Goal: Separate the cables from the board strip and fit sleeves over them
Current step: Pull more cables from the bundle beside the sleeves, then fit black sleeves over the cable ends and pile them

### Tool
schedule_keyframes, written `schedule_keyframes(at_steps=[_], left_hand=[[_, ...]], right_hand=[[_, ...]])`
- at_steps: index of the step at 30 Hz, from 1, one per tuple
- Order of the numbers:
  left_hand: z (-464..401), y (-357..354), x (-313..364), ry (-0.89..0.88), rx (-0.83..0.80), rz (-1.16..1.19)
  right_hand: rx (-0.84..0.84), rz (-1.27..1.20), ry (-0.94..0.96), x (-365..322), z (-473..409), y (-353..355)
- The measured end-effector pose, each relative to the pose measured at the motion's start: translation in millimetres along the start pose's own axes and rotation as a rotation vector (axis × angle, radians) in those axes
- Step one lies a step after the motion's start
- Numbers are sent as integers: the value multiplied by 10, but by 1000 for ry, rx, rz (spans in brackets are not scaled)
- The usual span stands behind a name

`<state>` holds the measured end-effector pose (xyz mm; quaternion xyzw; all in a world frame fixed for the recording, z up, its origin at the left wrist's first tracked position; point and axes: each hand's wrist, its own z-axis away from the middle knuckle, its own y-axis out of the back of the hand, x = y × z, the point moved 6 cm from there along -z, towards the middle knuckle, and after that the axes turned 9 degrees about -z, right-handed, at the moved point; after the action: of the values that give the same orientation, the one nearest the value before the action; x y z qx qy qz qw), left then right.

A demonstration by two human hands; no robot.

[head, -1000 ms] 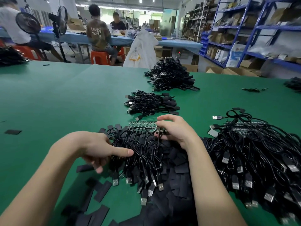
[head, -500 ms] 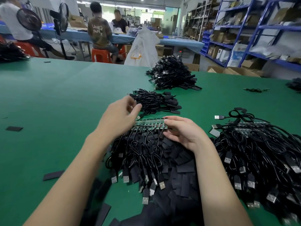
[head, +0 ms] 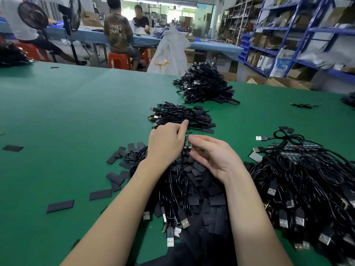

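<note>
The green board strip (head: pixel 187 141) stands on edge between both hands above the black cables (head: pixel 178 187) and sleeves (head: pixel 203 181). The left hand (head: pixel 166 144) and right hand (head: pixel 215 156) pinch it on the green desk (head: pixel 67 116).

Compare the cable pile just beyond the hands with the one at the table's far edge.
The near pile is low and spread flat; the far pile is heaped into a taller mound. The near pile lies right against the left hand, whose fingers reach its edge, while the far pile lies apart from both hands. Both are black cables with USB plugs on the green table.
</note>
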<state>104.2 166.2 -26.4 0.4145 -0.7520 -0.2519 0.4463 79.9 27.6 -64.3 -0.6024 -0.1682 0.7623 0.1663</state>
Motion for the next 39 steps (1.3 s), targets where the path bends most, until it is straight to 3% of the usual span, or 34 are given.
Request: schedule_keyframes(at_steps=[14,18,23,27,29,31,34,39], left_hand=[[3,-41,-54,129,10,97],[-35,-77,-63,168,-20,243],[-70,9,-142,145,-33,256],[-71,175,-59,-4,95,167],[-74,169,55,-110,41,225],[-43,76,136,-172,-128,260],[-6,-22,72,-141,-309,238],[-10,23,-15,-114,-285,210]], right_hand=[[-8,-73,-17,44,54,-137],[-35,-201,-84,64,56,-168],[-93,-86,-57,-8,90,-191],[-44,-25,-33,-81,105,-73],[-55,-48,-31,-92,119,-51],[-103,-54,-38,-106,146,-73],[-184,-56,-39,-136,191,-77],[-270,-287,-37,-204,299,25]])
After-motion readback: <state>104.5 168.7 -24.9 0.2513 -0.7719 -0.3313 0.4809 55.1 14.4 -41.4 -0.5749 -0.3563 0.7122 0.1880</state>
